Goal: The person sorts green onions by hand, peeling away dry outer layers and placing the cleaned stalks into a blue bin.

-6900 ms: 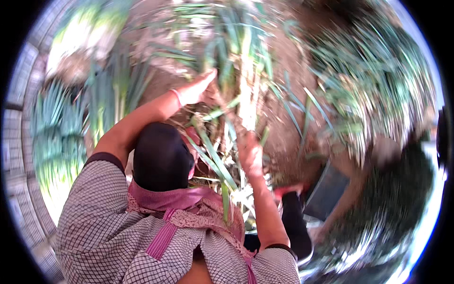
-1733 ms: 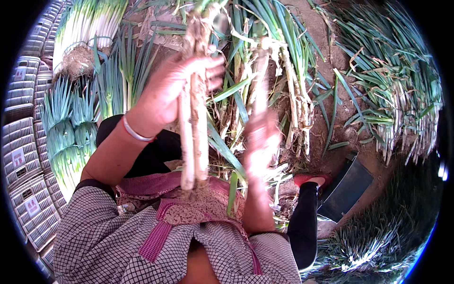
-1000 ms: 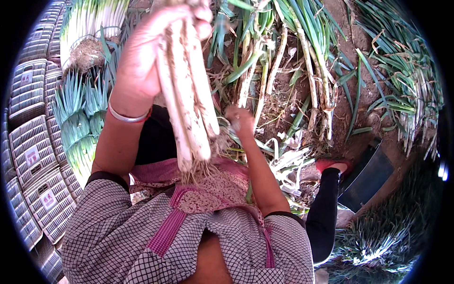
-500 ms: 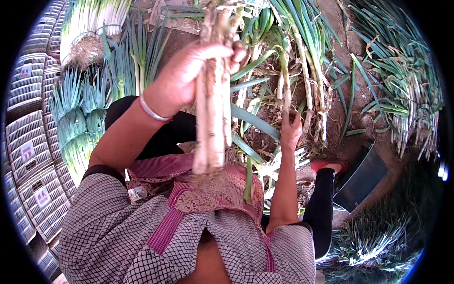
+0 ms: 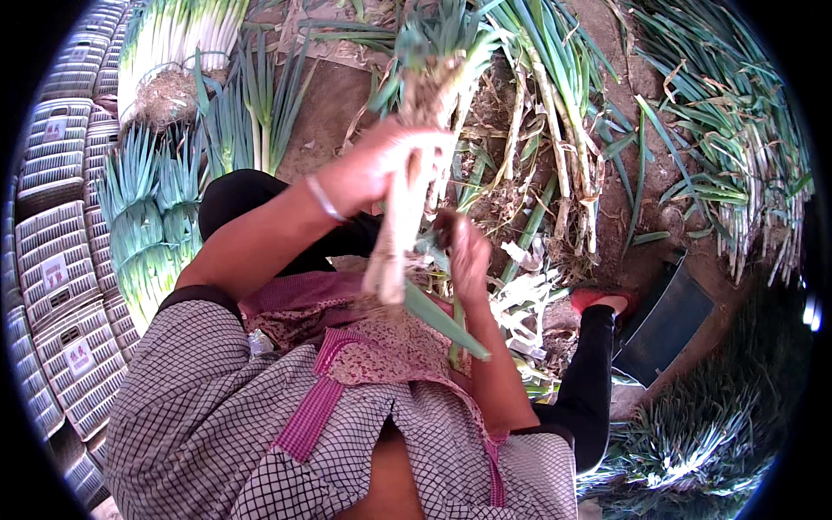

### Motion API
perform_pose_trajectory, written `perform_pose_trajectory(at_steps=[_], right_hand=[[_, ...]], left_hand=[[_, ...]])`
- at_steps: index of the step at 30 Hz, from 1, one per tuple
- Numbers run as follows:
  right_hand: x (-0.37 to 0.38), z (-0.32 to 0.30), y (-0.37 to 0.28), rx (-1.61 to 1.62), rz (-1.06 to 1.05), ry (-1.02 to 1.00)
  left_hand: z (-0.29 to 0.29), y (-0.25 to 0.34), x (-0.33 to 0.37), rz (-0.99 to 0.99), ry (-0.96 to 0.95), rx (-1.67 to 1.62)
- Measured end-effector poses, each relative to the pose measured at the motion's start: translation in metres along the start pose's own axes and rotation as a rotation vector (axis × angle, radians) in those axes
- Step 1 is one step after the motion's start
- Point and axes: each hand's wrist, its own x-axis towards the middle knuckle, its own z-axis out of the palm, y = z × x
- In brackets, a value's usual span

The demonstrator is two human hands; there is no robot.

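My left hand [image 5: 390,165] is wrapped around a small bunch of long green onions, their pale stalks [image 5: 394,238] slanting down toward my lap. The root ends [image 5: 380,303] are frayed, and green leaves [image 5: 442,35] rise beyond the hand. Close on the right of the stalks is my right hand [image 5: 466,260], smeared by motion, so its grip does not show clearly. A loose green leaf [image 5: 442,321] slants below the stalks, across in front of my right wrist. More green onions [image 5: 559,121] lie on the ground just beyond my right hand.
Plastic crates [image 5: 56,221] are stacked along the left. Tied bundles of green onions [image 5: 186,48] stand at the far left, others [image 5: 156,234] nearer. A large heap of green onions [image 5: 737,147] lies right, above a dark box [image 5: 663,325]. Peeled scraps [image 5: 524,329] litter the ground.
My right hand has left the stalk on the ground and come left, beside the bunch. My left hand has shifted slightly right and nearer, tilting the bunch. That ground stalk no longer shows there.
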Motion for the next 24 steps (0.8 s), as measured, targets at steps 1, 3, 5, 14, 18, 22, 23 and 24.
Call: perform_pose_trajectory(at_steps=[1, 3, 5, 14, 18, 22, 23, 24], right_hand=[[0.024, -0.009, 0.015, -0.388, -0.05, 0.116], [0.074, -0.02, 0.061, -0.63, -0.16, 0.219], [0.135, -0.025, 0.121, -0.672, -0.268, 0.264], [0.195, 0.032, 0.147, -0.708, 0.518, 0.26], [0.2, -0.013, 0.189, -0.168, 0.55, 0.144], [0.187, -0.002, 0.187, 0.076, 0.484, 0.205], [0.195, 0.001, 0.214, -0.054, 0.453, 0.201], [0.197, 0.0, 0.244, -0.173, 0.426, 0.213]], left_hand=[[0.013, 0.024, -0.024, 0.1, -0.049, 0.013], [0.023, 0.062, -0.062, 0.205, -0.252, 0.012], [0.034, 0.083, -0.076, 0.331, -0.318, 0.078], [0.025, 0.091, -0.058, 0.554, -0.17, 0.095], [0.022, 0.096, -0.034, 0.34, -0.185, -0.149], [0.007, 0.09, -0.014, 0.083, -0.184, -0.496], [0.004, 0.089, -0.006, 0.038, -0.182, -0.496], [0.002, 0.088, 0.0, -0.006, -0.191, -0.518]])
